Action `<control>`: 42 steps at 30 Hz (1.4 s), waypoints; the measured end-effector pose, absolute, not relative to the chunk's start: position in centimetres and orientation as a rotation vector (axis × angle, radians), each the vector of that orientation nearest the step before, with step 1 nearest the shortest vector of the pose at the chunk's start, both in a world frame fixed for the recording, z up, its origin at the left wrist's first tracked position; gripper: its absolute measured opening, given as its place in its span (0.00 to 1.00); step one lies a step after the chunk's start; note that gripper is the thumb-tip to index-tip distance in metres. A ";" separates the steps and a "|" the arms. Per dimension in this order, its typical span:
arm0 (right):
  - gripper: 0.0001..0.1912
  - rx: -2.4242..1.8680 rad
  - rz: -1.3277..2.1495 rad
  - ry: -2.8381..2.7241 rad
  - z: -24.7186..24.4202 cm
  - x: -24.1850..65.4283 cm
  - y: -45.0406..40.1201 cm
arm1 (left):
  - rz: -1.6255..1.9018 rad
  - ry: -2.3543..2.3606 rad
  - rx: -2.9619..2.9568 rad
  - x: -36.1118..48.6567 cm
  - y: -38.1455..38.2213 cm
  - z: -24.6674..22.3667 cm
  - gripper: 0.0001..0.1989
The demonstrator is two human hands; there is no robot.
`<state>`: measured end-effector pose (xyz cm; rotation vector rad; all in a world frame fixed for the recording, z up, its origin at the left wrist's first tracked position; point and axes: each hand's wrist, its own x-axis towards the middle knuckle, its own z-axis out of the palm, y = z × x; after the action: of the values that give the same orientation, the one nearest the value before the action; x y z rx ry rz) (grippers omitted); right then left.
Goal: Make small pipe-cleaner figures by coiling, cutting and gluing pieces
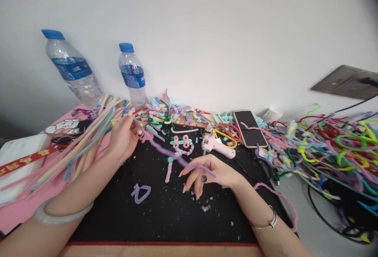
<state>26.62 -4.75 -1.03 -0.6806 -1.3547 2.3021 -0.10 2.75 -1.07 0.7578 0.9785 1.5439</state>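
A fuzzy purple pipe cleaner [165, 150] stretches diagonally above the black mat [112, 217]. My left hand [125, 133] pinches its upper end between thumb and fingertips. Its lower end crosses in front of my right hand [206, 172], whose fingers hang apart and loosely bent, not closed around it. On the mat below my left hand lies a purple pipe cleaner bent into a loop [141, 194]. Between the hands rests a small piece with a pink stem [168, 170] and teal top. Just beyond my right hand is a pink glue gun [218, 146]; pink bow-like loops [180, 142] lie to its left.
Two water bottles [132, 73] stand by the wall. A phone [250, 129] lies at the back right, beside a large tangle of coloured pipe cleaners [339, 142]. Long pastel pipe cleaners [79, 140] cover the left side near a white box [25, 150]. Black cables [315, 205] hang at right.
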 end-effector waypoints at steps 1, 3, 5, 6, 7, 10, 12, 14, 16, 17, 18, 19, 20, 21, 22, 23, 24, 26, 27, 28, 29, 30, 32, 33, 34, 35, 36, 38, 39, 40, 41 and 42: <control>0.34 -0.648 2.321 -1.334 -1.1 26.7 -4.7 | 1.489 0.974 0.776 0.2 2.4 -1.0 0.06; 0.40 -0.623 2.339 -1.297 -1.2 26.7 -4.7 | 1.328 0.963 0.833 1.1 1.5 -1.0 0.09; 0.38 -0.671 2.296 -1.276 -1.4 26.2 -4.8 | 1.163 0.939 0.898 2.0 0.4 -0.9 0.12; 0.34 -0.711 2.246 -1.268 -1.4 25.9 -4.9 | 1.060 0.917 0.960 2.5 -0.1 -0.9 0.14; 0.29 -0.754 2.183 -1.251 -1.4 25.5 -5.0 | 0.971 0.889 1.013 2.9 -0.6 -0.9 0.15; 0.20 -0.822 2.042 -1.196 -1.6 24.4 -5.5 | 0.809 0.844 1.137 3.9 -1.9 -0.9 0.15; 0.18 -0.847 2.003 -1.217 -1.8 23.7 -5.8 | 0.754 0.833 1.225 4.4 -2.5 -0.9 0.14; 0.18 -0.903 1.958 -1.261 -2.0 23.3 -6.1 | 0.749 0.830 1.289 4.7 -2.9 -1.1 0.12; 0.19 -0.976 1.875 -1.276 -2.2 22.9 -6.4 | 0.765 0.824 1.331 4.9 -3.2 -1.3 0.11; 0.19 -1.003 1.824 -1.280 -2.2 22.8 -6.5 | 0.775 0.817 1.347 5.0 -3.3 -1.4 0.11; 0.18 -1.021 1.771 -1.288 -2.3 22.7 -6.5 | 0.788 0.806 1.361 5.0 -3.3 -1.5 0.11; 0.17 -1.035 1.716 -1.306 -2.3 22.6 -6.6 | 0.800 0.794 1.373 5.1 -3.4 -1.6 0.11; 0.16 -1.046 1.664 -1.328 -2.3 22.5 -6.6 | 0.813 0.785 1.388 5.1 -3.4 -1.7 0.12; 0.16 -1.053 1.616 -1.352 -2.3 22.5 -6.7 | 0.828 0.780 1.405 5.1 -3.4 -1.7 0.12; 0.15 -1.060 1.579 -1.373 -2.3 22.4 -6.7 | 0.839 0.776 1.423 5.1 -3.4 -1.7 0.12; 0.14 -1.067 1.552 -1.390 -2.3 22.4 -6.7 | 0.843 0.770 1.439 5.1 -3.4 -1.7 0.12; 0.13 -1.070 1.539 -1.407 -2.3 22.4 -6.7 | 0.840 0.766 1.449 5.1 -3.5 -1.7 0.11; 0.10 -1.081 1.528 -1.439 -2.3 22.4 -6.8 | 0.828 0.758 1.453 5.1 -3.5 -1.6 0.11; 0.09 -1.094 1.521 -1.447 -2.3 22.4 -6.9 | 0.819 0.753 1.447 5.1 -3.6 -1.6 0.11; 0.10 -1.106 1.518 -1.442 -2.3 22.4 -6.9 | 0.811 0.750 1.439 5.1 -3.6 -1.5 0.11; 0.11 -1.111 1.524 -1.427 -2.3 22.4 -7.0 | 0.807 0.750 1.433 5.1 -3.6 -1.4 0.11; 0.12 -1.103 1.543 -1.403 -2.3 22.4 -7.0 | 0.808 0.753 1.432 5.1 -3.6 -1.4 0.11; 0.14 -1.055 1.616 -1.348 -2.2 22.5 -7.0 | 0.823 0.781 1.442 5.0 -3.6 -1.4 0.10; 0.14 -1.026 1.655 -1.323 -2.1 22.5 -7.0 | 0.829 0.808 1.456 4.9 -3.5 -1.4 0.09; 0.15 -1.001 1.685 -1.303 -2.0 22.6 -6.9 | 0.833 0.835 1.473 4.9 -3.5 -1.4 0.10; 0.15 -0.983 1.709 -1.286 -1.9 22.6 -6.9 | 0.834 0.857 1.491 4.8 -3.4 -1.4 0.10; 0.15 -0.972 1.728 -1.270 -1.9 22.7 -6.8 | 0.833 0.871 1.509 4.8 -3.4 -1.5 0.10; 0.16 -0.965 1.762 -1.254 -1.8 22.8 -6.7 | 0.853 0.873 1.550 4.8 -3.4 -1.5 0.09; 0.16 -0.965 1.779 -1.255 -1.9 22.8 -6.7 | 0.871 0.865 1.572 4.8 -3.5 -1.5 0.09; 0.16 -0.966 1.798 -1.260 -1.9 22.8 -6.7 | 0.889 0.860 1.594 4.8 -3.5 -1.5 0.08; 0.16 -0.966 1.816 -1.265 -1.9 22.9 -6.7 | 0.906 0.860 1.616 4.8 -3.6 -1.5 0.08; 0.16 -0.961 1.831 -1.268 -2.0 22.9 -6.7 | 0.922 0.864 1.638 4.8 -3.6 -1.5 0.08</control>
<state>22.90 -6.67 -2.00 -0.9605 -1.2681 1.8308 4.81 -3.61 -1.47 1.6383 0.8645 0.9222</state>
